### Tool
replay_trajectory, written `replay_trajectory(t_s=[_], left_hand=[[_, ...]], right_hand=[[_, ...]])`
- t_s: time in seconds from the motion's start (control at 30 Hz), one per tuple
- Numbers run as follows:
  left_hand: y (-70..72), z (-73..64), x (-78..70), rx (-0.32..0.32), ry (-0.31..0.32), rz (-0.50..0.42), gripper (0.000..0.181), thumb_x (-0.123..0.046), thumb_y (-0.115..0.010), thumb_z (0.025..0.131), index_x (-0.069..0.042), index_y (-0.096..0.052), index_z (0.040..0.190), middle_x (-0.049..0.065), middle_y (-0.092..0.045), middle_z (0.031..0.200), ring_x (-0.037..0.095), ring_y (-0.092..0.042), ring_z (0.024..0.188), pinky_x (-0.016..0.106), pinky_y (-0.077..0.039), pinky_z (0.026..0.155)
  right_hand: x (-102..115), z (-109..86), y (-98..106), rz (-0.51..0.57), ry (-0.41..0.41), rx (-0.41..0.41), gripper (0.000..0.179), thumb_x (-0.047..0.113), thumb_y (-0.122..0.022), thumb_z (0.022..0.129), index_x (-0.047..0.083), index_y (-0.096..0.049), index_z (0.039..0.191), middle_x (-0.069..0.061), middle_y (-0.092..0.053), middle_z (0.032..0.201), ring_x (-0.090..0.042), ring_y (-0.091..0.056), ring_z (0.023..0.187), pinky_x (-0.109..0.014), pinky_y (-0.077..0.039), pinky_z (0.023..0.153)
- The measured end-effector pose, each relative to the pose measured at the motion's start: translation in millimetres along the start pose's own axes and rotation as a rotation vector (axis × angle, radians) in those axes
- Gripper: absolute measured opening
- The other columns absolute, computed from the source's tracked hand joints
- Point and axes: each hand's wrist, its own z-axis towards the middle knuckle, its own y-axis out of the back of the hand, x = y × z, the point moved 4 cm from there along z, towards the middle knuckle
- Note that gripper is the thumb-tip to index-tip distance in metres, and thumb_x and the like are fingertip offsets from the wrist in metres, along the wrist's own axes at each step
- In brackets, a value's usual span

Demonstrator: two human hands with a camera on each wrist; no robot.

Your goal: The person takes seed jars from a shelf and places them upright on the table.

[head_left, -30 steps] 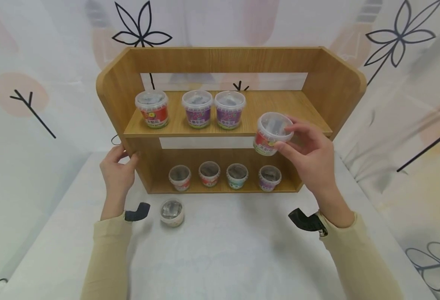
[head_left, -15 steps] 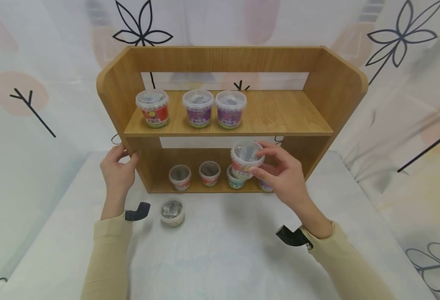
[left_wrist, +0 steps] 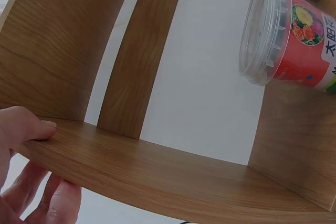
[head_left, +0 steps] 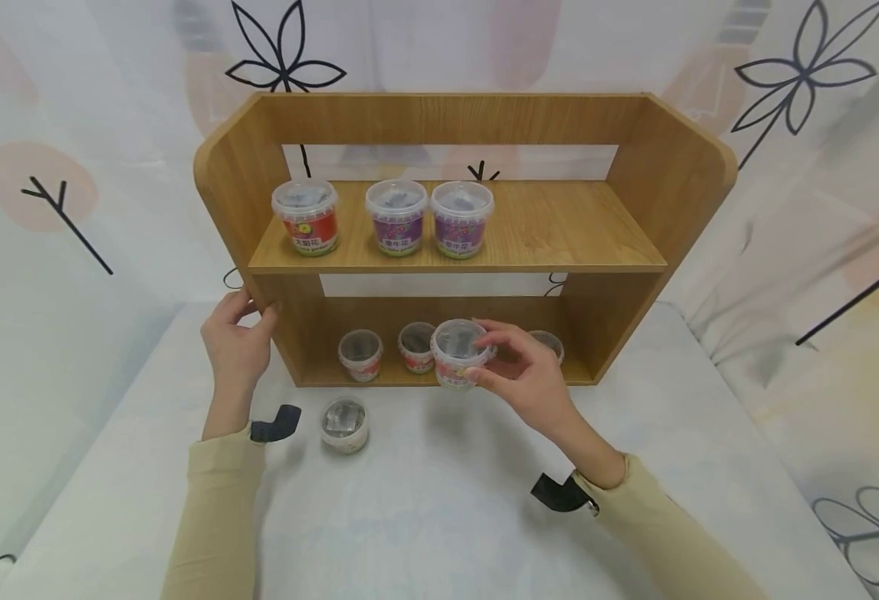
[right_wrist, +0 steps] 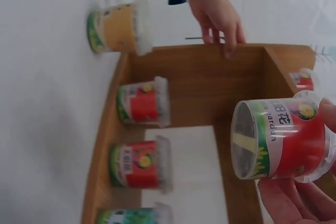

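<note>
My right hand (head_left: 525, 375) holds a clear plastic tub (head_left: 454, 357) by its rim, thumb in front and fingers over the lid. In the right wrist view the tub (right_wrist: 294, 140) lies sideways to the camera, showing a red label with flowers and its see-through bottom. It hangs before the lower shelf and hides what stands behind it in the head view. With my left hand (head_left: 238, 350) I grip the left side panel of the wooden shelf unit (head_left: 439, 121). The left wrist view has the thumb (left_wrist: 39, 128) on the panel's inner face and the fingers outside.
Along the upper shelf stand a red-labelled tub (head_left: 306, 218) and two purple ones, the nearer to the middle a purple tub (head_left: 397, 218). Smaller cups, one a red-labelled cup (head_left: 360, 357), line the lower shelf. Another cup (head_left: 345, 425) stands on the white table (head_left: 409, 517).
My right hand has carried the tub down and left, from the front of the upper shelf's right part to the lower shelf's front. My left hand stays on the side panel.
</note>
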Motion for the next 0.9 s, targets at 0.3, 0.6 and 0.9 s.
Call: replay_trajectory(t_s=[0.3,0.6,0.9], left_hand=[[0.4,-0.5,-0.8,0.003,0.000,0.004,0.036,-0.029,-0.060,0.089,-0.024,-0.062,0.125,-0.001,-0.063,0.114,0.014,-0.058,0.103,0.040,-0.054,0.080],[0.2,-1.0,0.9,0.006,-0.002,-0.005,0.036,-0.029,-0.061,0.089,-0.026,-0.062,0.125,0.000,-0.063,0.115,0.016,-0.058,0.103,0.042,-0.054,0.080],[-0.3,-0.3,2.3,0.009,0.007,0.007,0.036,-0.031,-0.060,0.089,-0.026,-0.062,0.125,-0.002,-0.063,0.115,0.014,-0.058,0.103,0.040,-0.054,0.080]], right_hand=[[4,-8.2,-22,0.047,-0.046,0.049,0.029,-0.002,-0.073,0.076,-0.006,-0.060,0.101,-0.020,-0.052,0.129,-0.031,-0.051,0.117,-0.031,-0.053,0.083],[-17,-13.9,-43,0.076,-0.037,0.079,0.032,-0.003,-0.077,0.071,-0.008,-0.061,0.099,-0.024,-0.053,0.127,-0.037,-0.052,0.115,-0.046,-0.051,0.082],[-32,-17.7,-61,0.081,-0.039,0.122,0.028,-0.002,-0.078,0.070,-0.007,-0.063,0.093,-0.025,-0.055,0.124,-0.039,-0.053,0.114,-0.051,-0.051,0.081]])
